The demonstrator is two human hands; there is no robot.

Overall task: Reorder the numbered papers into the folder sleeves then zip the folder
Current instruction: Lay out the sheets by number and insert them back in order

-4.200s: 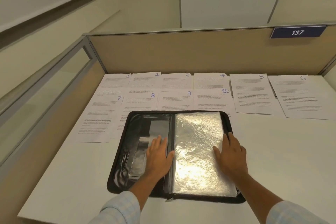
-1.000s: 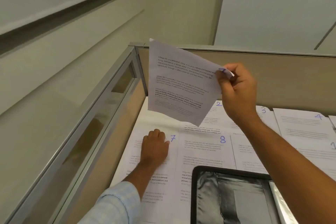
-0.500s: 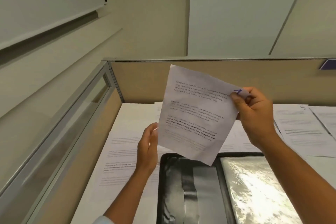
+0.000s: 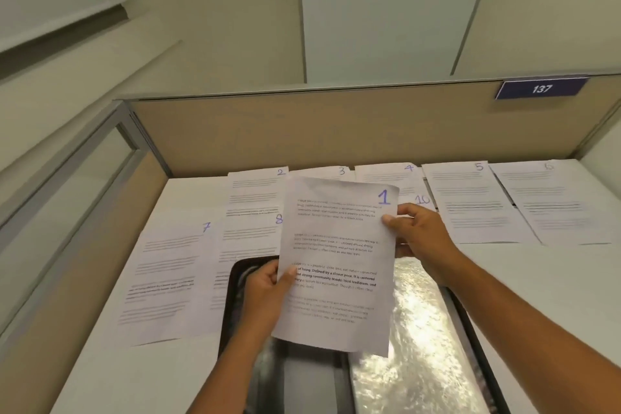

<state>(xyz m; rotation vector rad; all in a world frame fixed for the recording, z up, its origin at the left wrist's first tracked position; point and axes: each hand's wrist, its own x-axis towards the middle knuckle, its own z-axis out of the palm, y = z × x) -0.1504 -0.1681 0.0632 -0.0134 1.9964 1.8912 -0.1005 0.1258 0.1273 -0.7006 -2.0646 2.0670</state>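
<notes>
Both hands are holding paper 1 point(image 4: 339, 262) above the open folder point(image 4: 423, 329): left hand point(image 4: 265, 296) and right hand point(image 4: 420, 235) pinching opposite edges.

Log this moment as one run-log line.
paper 1: held over open folder | left hand: grips left edge | right hand: pinches right edge | other numbered papers: on desk

Bare table point(image 4: 544, 282) lay right of the folder point(image 4: 420, 329), at the far left corner and at the near left corner. Papers point(image 4: 477, 202) lined the far edge under the partition point(image 4: 336, 131); a glazed screen point(image 4: 67, 185) walled the left edge. A held sheet point(image 4: 336, 262) hung over the folder's middle.
</notes>
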